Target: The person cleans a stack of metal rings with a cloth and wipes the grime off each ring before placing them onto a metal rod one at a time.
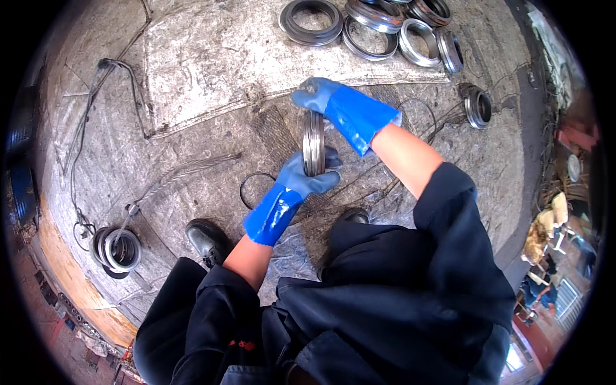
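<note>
A grooved steel ring [313,144] stands on edge in front of me, its narrow side turned toward my view. My left hand [304,178], in a blue rubber glove, is closed around its near end, with thumb and fingers on either side. At the ring's far end is my right hand [316,95], gloved the same way, its fingers bent over the top of the rim. Part of that grip is hidden behind the glove. Beneath the ring lies a dark textured strip [274,136] on the worn ground sheet.
Several metal rings [310,22] lie grouped at the far side. More rings stand at the right [477,108] and near left [122,249]. A wire rope [186,170] and thin cables [86,122] cross the sheet. My boots [208,239] are close by.
</note>
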`<state>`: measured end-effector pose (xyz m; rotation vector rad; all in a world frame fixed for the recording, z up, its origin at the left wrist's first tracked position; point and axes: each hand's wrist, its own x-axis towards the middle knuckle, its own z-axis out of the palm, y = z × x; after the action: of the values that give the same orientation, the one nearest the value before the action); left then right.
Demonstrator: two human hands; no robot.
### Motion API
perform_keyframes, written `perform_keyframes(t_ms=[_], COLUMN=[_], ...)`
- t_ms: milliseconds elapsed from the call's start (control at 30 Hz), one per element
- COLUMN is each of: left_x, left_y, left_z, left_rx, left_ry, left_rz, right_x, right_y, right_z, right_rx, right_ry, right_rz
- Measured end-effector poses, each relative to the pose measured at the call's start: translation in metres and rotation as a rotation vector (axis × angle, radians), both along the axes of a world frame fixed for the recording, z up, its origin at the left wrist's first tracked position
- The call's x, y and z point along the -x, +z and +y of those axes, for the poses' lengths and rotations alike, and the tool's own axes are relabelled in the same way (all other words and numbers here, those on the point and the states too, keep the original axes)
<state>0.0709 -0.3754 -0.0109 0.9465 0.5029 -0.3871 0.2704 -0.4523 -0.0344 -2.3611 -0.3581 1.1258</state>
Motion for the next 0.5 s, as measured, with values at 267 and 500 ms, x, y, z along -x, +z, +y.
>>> perform_keyframes(t_ms=[267,500], left_x=[-0.022,-0.066], left_y=[0.025,0.03], left_z=[-0.008,-0.012], left_rx=[0.284,-0.186], left_ry=[0.015,-0.218], left_rz=[0.202,-0.191], right_x=[0.03,0.016], right_y=[0.093,0.118], right_z=[-0.056,-0.102], right_rx=[-0.797,-1.004], right_ry=[-0.802,-0.59], right_rz=[0.338,-0.409])
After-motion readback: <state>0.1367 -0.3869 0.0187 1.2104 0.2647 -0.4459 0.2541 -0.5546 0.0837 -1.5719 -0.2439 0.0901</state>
